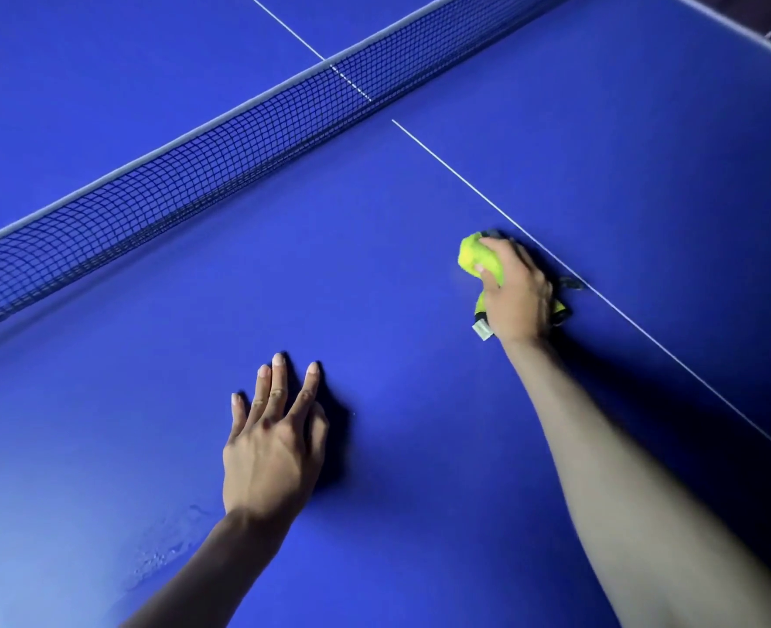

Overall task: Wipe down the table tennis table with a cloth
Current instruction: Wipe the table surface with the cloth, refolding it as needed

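My right hand [517, 294] gripped the cloth [474, 258] beside the centre line [456, 174]; left hand [270, 441] lay flat, fingers apart. Bare counter [374, 274] ran to the net [202, 160].

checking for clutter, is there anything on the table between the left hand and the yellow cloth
Nothing: in the head view only bare blue table lies between the flat left hand and the yellow cloth gripped by the right hand.

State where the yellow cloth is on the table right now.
The yellow cloth is bunched under the right hand, right of centre in the head view, pressed on the blue table beside the white centre line.
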A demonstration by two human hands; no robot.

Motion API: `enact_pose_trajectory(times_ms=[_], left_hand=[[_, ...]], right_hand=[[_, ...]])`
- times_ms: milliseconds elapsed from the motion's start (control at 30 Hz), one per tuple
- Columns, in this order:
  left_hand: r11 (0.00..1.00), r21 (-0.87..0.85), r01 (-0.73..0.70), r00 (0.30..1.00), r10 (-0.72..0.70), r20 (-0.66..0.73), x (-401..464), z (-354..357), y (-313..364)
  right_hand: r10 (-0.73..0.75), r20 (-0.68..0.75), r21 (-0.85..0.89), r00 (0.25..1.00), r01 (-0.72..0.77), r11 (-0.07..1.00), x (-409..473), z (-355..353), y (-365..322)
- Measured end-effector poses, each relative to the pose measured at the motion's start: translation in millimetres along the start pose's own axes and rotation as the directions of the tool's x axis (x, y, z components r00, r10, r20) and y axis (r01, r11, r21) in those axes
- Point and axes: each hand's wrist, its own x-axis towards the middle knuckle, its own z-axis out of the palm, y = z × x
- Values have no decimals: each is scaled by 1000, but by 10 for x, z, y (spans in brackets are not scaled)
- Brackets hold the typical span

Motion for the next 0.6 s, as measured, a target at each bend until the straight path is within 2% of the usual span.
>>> enact_pose_trajectory(times_ms=[200,267,333,400,500,600], left_hand=[[999,-27,18,998,-16,55,-4,-119,-9],[999,-34,29,996,-26,89,3,-199,-2],[998,-48,46,989,-39,140,15,-303,8],[998,-47,43,986,-35,164,21,-389,15],[999,-18,34,987,-31,157,27,-413,0],[999,33,0,994,-3,109,35,-345,-19]], right_hand=[[-200,152,132,968,180,975,-805,72,-461],[-208,181,185,961,174,967,-866,-6,-476],[-111,206,248,972,57,967,-760,-125,-460],[22,137,265,990,-58,963,-562,-277,-391],[153,-29,155,988,-147,977,-139,-553,-87],[206,-105,17,973,-206,978,311,-763,324]])
